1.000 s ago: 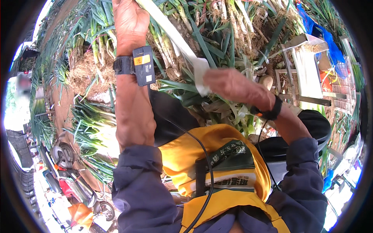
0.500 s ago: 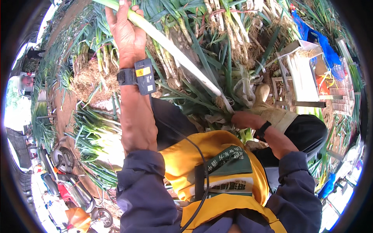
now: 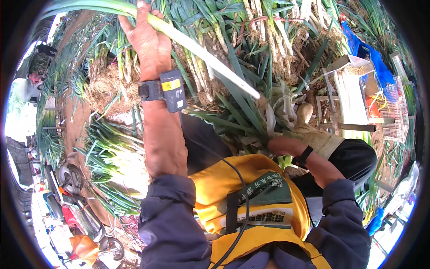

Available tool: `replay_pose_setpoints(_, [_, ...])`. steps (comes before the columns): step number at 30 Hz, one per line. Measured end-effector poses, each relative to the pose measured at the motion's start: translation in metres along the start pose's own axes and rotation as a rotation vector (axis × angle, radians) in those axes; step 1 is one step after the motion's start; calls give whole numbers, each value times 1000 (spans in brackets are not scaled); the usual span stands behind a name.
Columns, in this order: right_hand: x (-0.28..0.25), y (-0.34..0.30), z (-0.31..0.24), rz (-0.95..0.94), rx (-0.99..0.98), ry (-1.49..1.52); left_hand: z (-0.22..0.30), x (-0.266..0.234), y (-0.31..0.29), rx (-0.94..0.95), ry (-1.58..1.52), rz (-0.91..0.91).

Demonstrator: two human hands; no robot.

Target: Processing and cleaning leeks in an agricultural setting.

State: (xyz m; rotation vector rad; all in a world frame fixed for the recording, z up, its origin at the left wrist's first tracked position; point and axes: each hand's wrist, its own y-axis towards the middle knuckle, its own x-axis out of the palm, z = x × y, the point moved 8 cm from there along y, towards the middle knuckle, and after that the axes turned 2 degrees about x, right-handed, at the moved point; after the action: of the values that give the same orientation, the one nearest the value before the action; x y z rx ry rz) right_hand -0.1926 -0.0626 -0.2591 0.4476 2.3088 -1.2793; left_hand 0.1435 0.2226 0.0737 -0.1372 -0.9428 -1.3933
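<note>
A long leek (image 3: 210,59), white in the shank and green at the top, slants down from upper left to the middle. My left hand (image 3: 150,36) is closed round it where white turns green, thumb on top. Its root end (image 3: 260,101) hangs above a pile of loose green leaves (image 3: 239,119). A pale, limp strip of outer leaf (image 3: 270,119) runs from near the roots down to my right hand (image 3: 284,146), whose fingers are curled closed on it. Those fingertips are partly hidden among leaf scraps.
Bundled leeks (image 3: 277,40) with brown roots lie across the far side, and more leeks (image 3: 116,152) lie at left. At right stand a white box-like stand (image 3: 351,94), blue plastic sheeting (image 3: 374,56) and a wire basket (image 3: 395,107). A motorbike (image 3: 83,206) is at lower left.
The leek's root end has moved up and away from my right hand, with the pale strip stretched between them. My right hand has dropped slightly; my left hand keeps its hold.
</note>
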Motion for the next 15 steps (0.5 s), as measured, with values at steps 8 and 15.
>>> replay_pose_setpoints(8, [-195, -53, -103, 711, -328, 111, -32, 38, -25, -120, -13, -21])
replay_pose_setpoints(15, [-326, -101, -114, 1495, -336, 343, -63, 65, -44, -207, -155, -151])
